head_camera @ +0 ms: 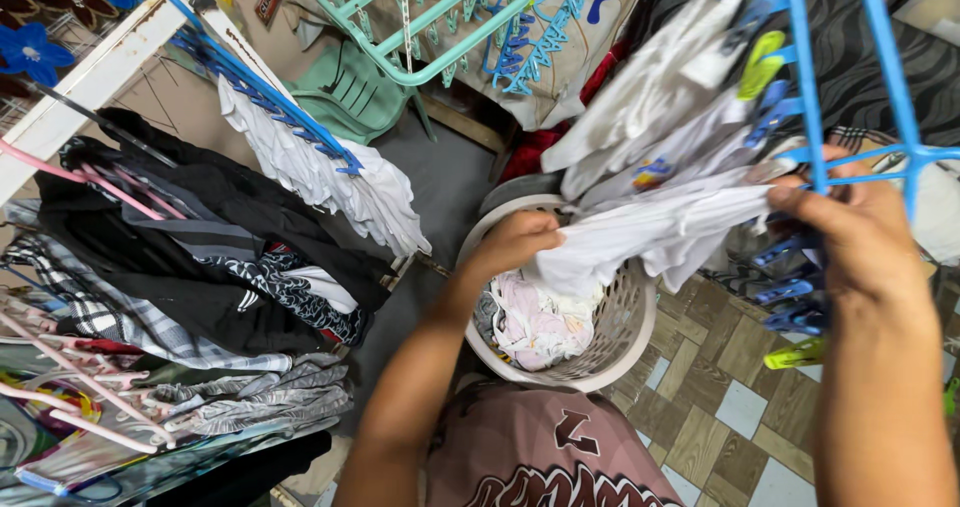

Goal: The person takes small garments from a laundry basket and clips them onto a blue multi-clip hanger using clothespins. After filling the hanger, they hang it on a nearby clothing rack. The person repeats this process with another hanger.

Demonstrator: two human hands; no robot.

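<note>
My left hand grips the lower end of a white cloth just above a round beige laundry basket that holds pale crumpled laundry. The cloth's upper end hangs from a blue clip hanger carrying several white garments. My right hand is raised at the right, fingers pinched on a blue clip of that hanger next to the cloth's top edge. A yellow-green clip sits higher on the frame.
A drying rack at left holds black clothes and white garments under blue pegs. A green clip hanger and green plastic chair stand at the top. Pink hangers lie lower left. Patterned tile floor lies below.
</note>
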